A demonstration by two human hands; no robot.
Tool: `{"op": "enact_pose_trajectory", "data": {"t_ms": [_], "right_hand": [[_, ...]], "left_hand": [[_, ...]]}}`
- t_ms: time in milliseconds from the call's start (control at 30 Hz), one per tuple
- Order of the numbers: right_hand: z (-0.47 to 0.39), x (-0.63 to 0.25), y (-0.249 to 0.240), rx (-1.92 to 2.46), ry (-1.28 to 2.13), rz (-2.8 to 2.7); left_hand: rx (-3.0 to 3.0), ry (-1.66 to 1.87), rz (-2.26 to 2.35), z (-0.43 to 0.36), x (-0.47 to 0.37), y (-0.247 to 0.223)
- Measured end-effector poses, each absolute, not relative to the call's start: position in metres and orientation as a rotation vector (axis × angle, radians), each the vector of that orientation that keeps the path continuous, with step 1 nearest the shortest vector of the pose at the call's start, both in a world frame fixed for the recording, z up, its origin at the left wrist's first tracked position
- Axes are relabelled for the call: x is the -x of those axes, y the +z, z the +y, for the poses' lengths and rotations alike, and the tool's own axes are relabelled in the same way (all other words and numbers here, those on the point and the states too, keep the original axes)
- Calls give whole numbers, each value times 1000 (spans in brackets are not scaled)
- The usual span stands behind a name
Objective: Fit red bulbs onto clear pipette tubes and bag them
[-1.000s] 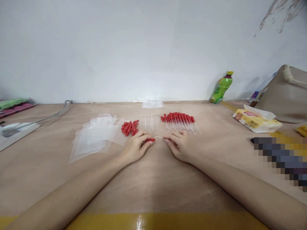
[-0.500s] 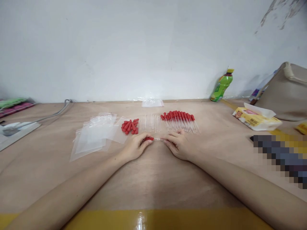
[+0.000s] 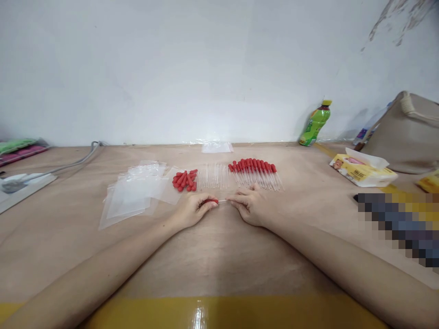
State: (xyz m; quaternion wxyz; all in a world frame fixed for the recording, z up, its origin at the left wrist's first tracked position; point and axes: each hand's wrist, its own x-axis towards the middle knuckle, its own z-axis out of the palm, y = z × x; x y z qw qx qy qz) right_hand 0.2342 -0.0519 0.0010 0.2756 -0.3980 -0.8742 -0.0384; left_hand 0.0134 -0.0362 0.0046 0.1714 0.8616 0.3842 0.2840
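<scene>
Moved closer, right hand pinches tube pointing leftward; left hand pinches red bulb.

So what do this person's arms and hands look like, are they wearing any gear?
No gear shows. The left hand and right hand are ungloved, and the left forearm and right forearm have no sleeves in view. Neither wrist shows a watch, bracelet or cable.

I have a small red rubber bulb in my left grip, lying sideways, mostly covered. A thin clear tube in my right grip lies nearly level, one end at the bulb's mouth; whether it sits inside, I cannot tell. Both are low over the tabletop.
</scene>
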Motion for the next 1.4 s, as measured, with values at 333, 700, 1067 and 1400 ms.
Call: {"op": "enact_pose_trajectory", "data": {"t_ms": [333,700,1067,1400], "right_hand": [[-50,-229,-7,1061,47,-2126],[-52,-220,-5,1080,129,-2200],[-55,-213,5,1316,367,-2256],[-40,-240,31,1431,457,-2021]], "left_hand": [[-2458,929,1094,-26,-14,4],[-2538,892,1020,-28,-12,3],[-2706,910,862,-29,-12,6],[-2432,979,1078,-18,-7,0]]}}
